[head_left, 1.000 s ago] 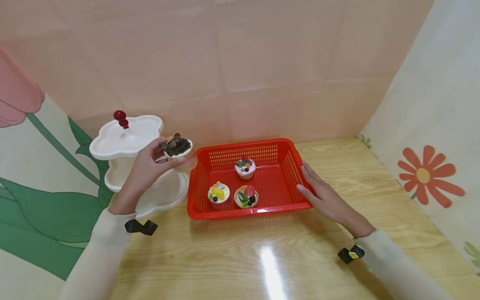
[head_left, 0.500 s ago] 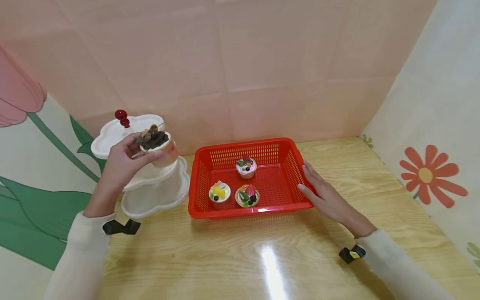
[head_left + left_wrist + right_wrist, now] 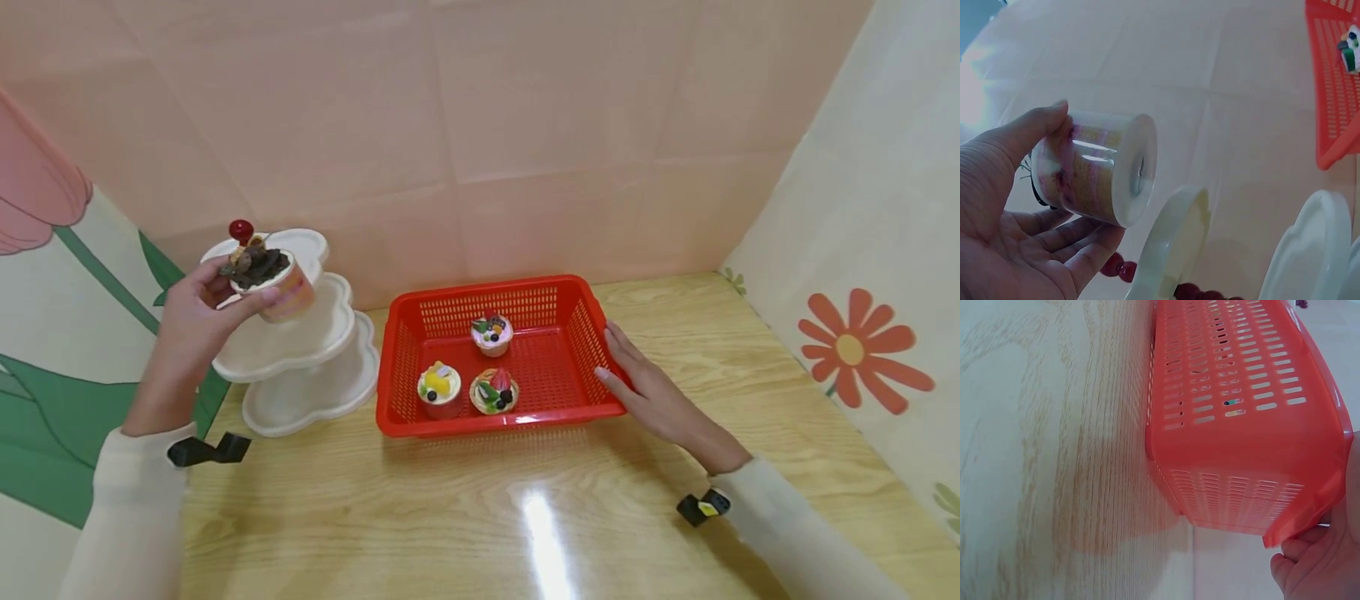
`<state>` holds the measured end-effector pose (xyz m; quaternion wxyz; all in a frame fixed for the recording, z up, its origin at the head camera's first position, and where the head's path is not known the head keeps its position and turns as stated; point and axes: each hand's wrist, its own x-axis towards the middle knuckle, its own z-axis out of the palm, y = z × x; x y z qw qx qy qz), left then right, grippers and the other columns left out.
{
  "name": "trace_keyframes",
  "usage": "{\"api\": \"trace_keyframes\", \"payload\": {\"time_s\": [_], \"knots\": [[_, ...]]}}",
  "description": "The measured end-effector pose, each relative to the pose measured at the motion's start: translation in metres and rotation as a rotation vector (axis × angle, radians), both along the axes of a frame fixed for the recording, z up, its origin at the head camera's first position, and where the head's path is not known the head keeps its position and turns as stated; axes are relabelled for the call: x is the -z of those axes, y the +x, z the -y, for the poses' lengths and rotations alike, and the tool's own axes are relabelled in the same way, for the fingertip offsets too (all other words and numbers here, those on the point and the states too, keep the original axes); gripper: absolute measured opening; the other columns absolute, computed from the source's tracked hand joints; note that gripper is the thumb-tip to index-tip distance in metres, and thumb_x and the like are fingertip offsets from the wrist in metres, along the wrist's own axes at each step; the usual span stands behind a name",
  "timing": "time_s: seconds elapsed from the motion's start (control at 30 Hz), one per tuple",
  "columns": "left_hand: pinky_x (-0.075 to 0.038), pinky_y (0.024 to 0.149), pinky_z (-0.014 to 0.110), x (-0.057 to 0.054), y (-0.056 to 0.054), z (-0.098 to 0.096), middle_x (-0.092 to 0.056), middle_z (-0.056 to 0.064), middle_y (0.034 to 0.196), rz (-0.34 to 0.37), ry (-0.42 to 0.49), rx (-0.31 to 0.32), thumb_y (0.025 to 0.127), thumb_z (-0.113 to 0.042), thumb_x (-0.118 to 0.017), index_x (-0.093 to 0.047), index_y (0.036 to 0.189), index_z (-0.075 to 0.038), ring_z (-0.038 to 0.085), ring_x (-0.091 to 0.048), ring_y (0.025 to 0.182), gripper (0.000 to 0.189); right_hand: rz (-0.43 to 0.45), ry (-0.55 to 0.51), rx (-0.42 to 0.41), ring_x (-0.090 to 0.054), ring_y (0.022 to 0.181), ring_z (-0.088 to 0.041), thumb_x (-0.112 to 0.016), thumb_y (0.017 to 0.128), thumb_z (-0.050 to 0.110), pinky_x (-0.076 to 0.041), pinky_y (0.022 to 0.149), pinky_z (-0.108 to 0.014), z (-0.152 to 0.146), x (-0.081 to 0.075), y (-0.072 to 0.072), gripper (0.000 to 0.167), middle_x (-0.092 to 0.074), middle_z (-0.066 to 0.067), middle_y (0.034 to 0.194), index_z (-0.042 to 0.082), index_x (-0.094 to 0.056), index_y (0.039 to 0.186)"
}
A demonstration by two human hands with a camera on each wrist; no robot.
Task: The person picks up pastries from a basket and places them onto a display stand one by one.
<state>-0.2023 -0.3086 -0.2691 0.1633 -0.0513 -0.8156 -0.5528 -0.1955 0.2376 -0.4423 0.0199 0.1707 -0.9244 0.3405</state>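
While the left hand (image 3: 197,321) holds a cake cup (image 3: 291,293), the right hand (image 3: 651,393) grips the red basket (image 3: 543,358)

As observed from the head view, the left hand is clamped on the cake cup, its thumb on one side and its fingers on the other. The cake cup is in the air to the left of the red basket, tilted, its base toward the red basket. It bears a dark brown topping on white cream; the left wrist view shows yellow and pink layers through the wall. Also left of the red basket is a white tiered stand (image 3: 327,323) with scalloped tiers and a red knob (image 3: 241,231). The left wrist view shows a gap between the cup's base and the nearest tier.

The right hand is clamped on the red basket's right end rim, fingers bent beneath the lip.

Inside the red basket, a yellow-topped cupcake (image 3: 439,388) is at the front left, with a strawberry-topped tart (image 3: 493,393) just right of it. A pink-cream cupcake (image 3: 492,335) sits behind them, nearer the back wall. Beneath the red basket is a wood-grain table (image 3: 420,517); behind it, a pink sheet (image 3: 480,125). Well right of the red basket, an orange-red flower (image 3: 847,350) is printed on a white side sheet (image 3: 870,208).
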Motion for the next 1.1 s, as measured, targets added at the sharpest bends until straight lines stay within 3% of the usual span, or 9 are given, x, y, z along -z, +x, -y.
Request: {"api": "trace_keyframes", "payload": {"time_s": [0.1, 0.23, 0.43, 0.7, 0.9, 1.1], "knots": [[-0.049, 0.078, 0.005, -0.002, 0.000, 0.008, -0.064, -0.019, 0.110, 0.024, -0.072, -0.054, 0.087, -0.014, -0.077, -0.058, 0.133, -0.018, -0.002, -0.060, 0.100, 0.051, -0.002, -0.003, 0.000, -0.014, 0.154, -0.033, -0.047, 0.103, 0.044, -0.028, 0.115, -0.064, 0.000, 0.000, 0.000, 0.072, -0.001, 0.007, 0.168, 0.015, -0.013, 0.160], [-0.050, 0.076, 0.005, -0.004, -0.001, 0.018, -0.064, -0.017, 0.111, 0.036, -0.049, -0.069, 0.087, -0.015, -0.077, -0.056, 0.137, -0.014, 0.002, -0.058, 0.101, 0.054, -0.001, -0.007, 0.004, -0.015, 0.154, -0.034, -0.048, 0.103, 0.043, -0.030, 0.113, -0.064, 0.000, 0.001, 0.000, 0.072, -0.002, 0.007, 0.168, 0.015, -0.013, 0.160], [-0.047, 0.077, 0.002, -0.007, -0.001, 0.036, -0.061, -0.022, 0.112, 0.068, -0.087, -0.121, 0.090, -0.022, -0.074, -0.053, 0.141, -0.018, 0.002, -0.054, 0.102, 0.055, 0.005, -0.009, 0.003, -0.015, 0.153, -0.034, -0.049, 0.104, 0.039, -0.030, 0.113, -0.064, 0.001, 0.001, 0.000, 0.071, -0.001, 0.007, 0.168, 0.015, -0.013, 0.160], [-0.045, 0.079, 0.001, -0.011, -0.003, 0.051, -0.059, -0.015, 0.121, 0.089, -0.084, -0.161, 0.090, -0.025, -0.074, -0.051, 0.143, -0.019, 0.002, -0.053, 0.104, 0.058, -0.001, -0.004, 0.003, -0.014, 0.154, -0.034, -0.049, 0.104, 0.039, -0.027, 0.115, -0.064, 0.001, -0.001, 0.001, 0.071, -0.002, 0.005, 0.168, 0.013, -0.013, 0.160], [-0.045, 0.075, 0.002, -0.010, -0.008, 0.057, -0.061, -0.019, 0.110, 0.083, -0.039, -0.174, 0.088, -0.023, -0.077, -0.055, 0.136, -0.021, 0.004, -0.052, 0.100, 0.053, -0.001, 0.000, 0.003, -0.016, 0.153, -0.036, -0.048, 0.104, 0.041, -0.030, 0.112, -0.065, 0.000, 0.000, 0.001, 0.072, -0.003, 0.000, 0.169, 0.013, -0.013, 0.159], [-0.044, 0.073, 0.002, -0.010, -0.013, 0.063, -0.058, -0.025, 0.104, 0.123, -0.101, -0.249, 0.087, -0.031, -0.077, -0.054, 0.134, -0.023, 0.003, -0.051, 0.096, 0.054, -0.001, -0.004, 0.002, -0.016, 0.153, -0.036, -0.049, 0.103, 0.040, -0.029, 0.113, -0.066, 0.000, 0.001, 0.000, 0.071, -0.003, 0.002, 0.169, 0.014, -0.013, 0.160]]}}
